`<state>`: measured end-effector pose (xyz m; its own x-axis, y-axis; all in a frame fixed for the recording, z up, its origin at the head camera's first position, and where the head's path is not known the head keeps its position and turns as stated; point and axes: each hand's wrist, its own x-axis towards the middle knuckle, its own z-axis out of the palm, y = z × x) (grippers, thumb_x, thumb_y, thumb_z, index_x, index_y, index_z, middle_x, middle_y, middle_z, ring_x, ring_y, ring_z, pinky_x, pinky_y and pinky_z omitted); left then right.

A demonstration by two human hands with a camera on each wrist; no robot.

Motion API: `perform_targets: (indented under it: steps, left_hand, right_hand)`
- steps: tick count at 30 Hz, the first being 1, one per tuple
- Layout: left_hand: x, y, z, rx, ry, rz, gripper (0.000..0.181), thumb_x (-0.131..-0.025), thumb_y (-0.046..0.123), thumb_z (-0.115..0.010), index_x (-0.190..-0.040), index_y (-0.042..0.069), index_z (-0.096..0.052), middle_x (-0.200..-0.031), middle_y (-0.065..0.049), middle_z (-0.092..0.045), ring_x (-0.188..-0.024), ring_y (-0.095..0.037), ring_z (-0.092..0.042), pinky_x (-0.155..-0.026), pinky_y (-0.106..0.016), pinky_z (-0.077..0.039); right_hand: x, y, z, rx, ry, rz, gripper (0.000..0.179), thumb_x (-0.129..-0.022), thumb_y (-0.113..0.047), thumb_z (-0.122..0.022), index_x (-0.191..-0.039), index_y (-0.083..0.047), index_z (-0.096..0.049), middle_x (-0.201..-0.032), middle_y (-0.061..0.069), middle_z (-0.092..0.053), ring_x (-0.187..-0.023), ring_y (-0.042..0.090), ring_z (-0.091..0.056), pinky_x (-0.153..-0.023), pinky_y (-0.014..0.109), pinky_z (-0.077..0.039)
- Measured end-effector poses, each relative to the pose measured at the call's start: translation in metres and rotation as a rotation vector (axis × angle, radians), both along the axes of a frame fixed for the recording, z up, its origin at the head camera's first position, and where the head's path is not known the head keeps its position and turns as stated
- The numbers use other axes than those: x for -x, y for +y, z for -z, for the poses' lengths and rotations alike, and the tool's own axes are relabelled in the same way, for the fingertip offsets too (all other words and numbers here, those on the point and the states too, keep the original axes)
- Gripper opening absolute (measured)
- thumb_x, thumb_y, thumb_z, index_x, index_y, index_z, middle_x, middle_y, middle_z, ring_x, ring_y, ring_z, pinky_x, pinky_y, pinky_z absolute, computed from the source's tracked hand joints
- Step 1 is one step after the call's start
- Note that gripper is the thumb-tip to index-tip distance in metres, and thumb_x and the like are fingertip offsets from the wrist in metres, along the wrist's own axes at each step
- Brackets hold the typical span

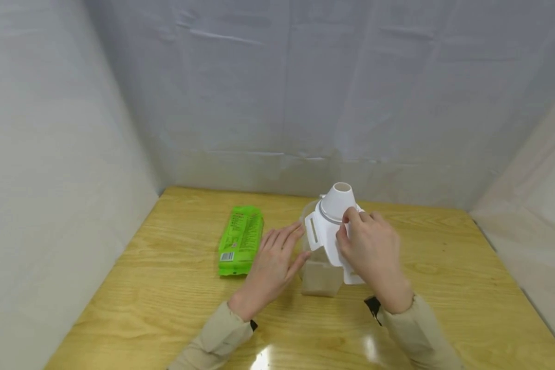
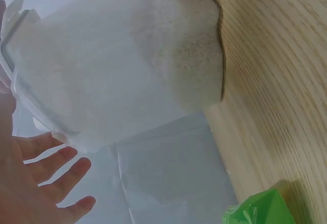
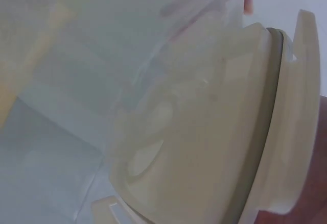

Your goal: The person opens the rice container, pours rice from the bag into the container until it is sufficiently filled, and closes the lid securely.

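Note:
A translucent plastic container (image 1: 321,281) stands on the table, with pale grainy contents showing through its lower wall in the left wrist view. Over its top a white lid (image 1: 325,232) with a cone-shaped spout (image 1: 338,204) sits tilted. My right hand (image 1: 373,249) grips this lid close to the base of the spout, fingertips curled. In the right wrist view the lid's grey seal (image 3: 261,132) is exposed along one edge. My left hand (image 1: 274,261) rests at the container's left side near the rim, its fingers (image 2: 66,175) spread and fairly straight.
Left of the container, a bright green packet (image 1: 241,241) with a barcode lies flat, close to my left hand. The wooden table (image 1: 166,288) ends at a pale sheet (image 1: 259,103) behind, and more sheeting hangs on both sides.

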<state>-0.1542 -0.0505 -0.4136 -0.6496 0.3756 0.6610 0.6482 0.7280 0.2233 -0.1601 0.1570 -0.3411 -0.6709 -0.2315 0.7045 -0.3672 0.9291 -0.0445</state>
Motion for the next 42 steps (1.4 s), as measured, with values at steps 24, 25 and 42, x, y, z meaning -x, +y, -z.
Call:
perform_targets:
  steps: [24, 25, 42]
  left_hand:
    - [0.005, -0.006, -0.003, -0.002, -0.063, -0.058, 0.051, -0.102, 0.033, -0.058, -0.142, 0.003, -0.053, -0.135, -0.014, -0.063, -0.122, -0.031, -0.060, -0.110, -0.053, -0.042]
    - [0.005, -0.007, -0.003, 0.002, -0.070, -0.059, 0.050, -0.102, 0.033, -0.058, -0.142, 0.003, -0.053, -0.136, -0.014, -0.062, -0.123, -0.031, -0.060, -0.110, -0.053, -0.042]
    - [0.006, -0.015, -0.003, 0.007, -0.148, -0.044, 0.048, -0.104, 0.030, -0.057, -0.144, 0.005, -0.053, -0.138, -0.014, -0.062, -0.125, -0.032, -0.058, -0.110, -0.054, -0.041]
  right_hand:
    - [-0.002, -0.025, 0.003, 0.008, -0.015, 0.001, 0.013, -0.086, -0.013, -0.071, -0.085, -0.002, -0.065, -0.068, 0.009, -0.064, -0.062, 0.028, -0.057, -0.047, 0.038, -0.046]
    - [-0.002, -0.025, 0.003, 0.010, -0.009, -0.007, 0.013, -0.086, -0.014, -0.071, -0.085, -0.002, -0.065, -0.067, 0.010, -0.064, -0.061, 0.028, -0.057, -0.047, 0.038, -0.046]
    - [-0.003, -0.017, 0.008, 0.025, -0.068, -0.122, 0.022, -0.095, -0.025, -0.068, -0.095, -0.003, -0.071, -0.080, 0.008, -0.067, -0.073, 0.028, -0.061, -0.057, 0.040, -0.052]
